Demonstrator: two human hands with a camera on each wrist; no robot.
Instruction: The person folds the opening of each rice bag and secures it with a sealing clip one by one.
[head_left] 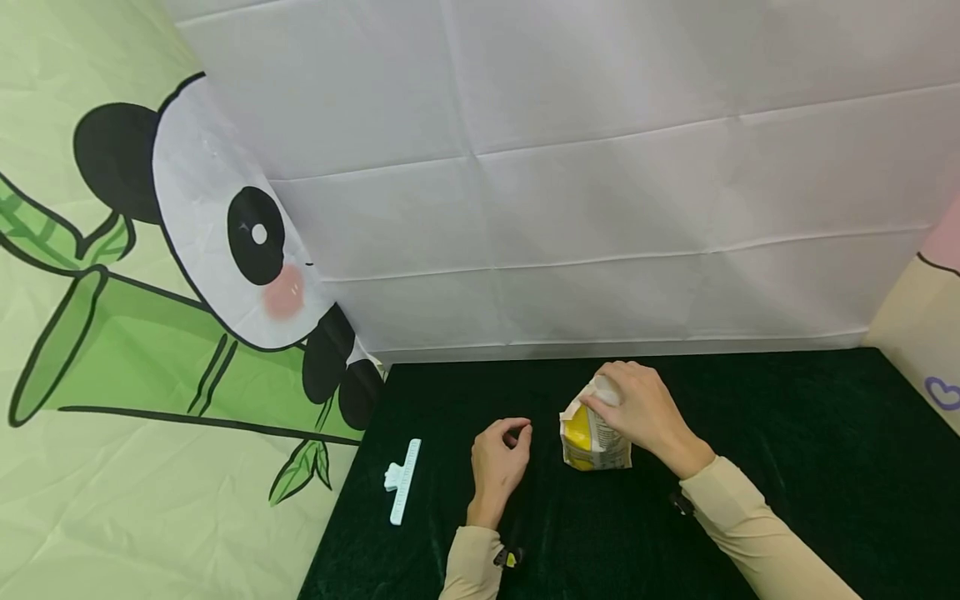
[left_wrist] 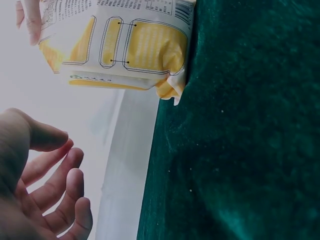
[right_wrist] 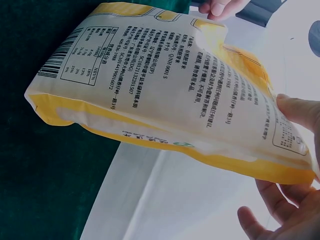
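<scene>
A yellow-and-white printed food bag stands upright on the dark green velvet tablecloth, backed by a creased white sheet and a panda-and-bamboo banner. The right hand grips the bag's top. Just to its left, apart, the left hand rests loosely curled, holding nothing. A white sealing clip lies farther left.

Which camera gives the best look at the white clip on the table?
The head view: only there does the clip show, lying whole on the green cloth, left of the left hand. Neither wrist view shows it; both are filled by the bag.
</scene>
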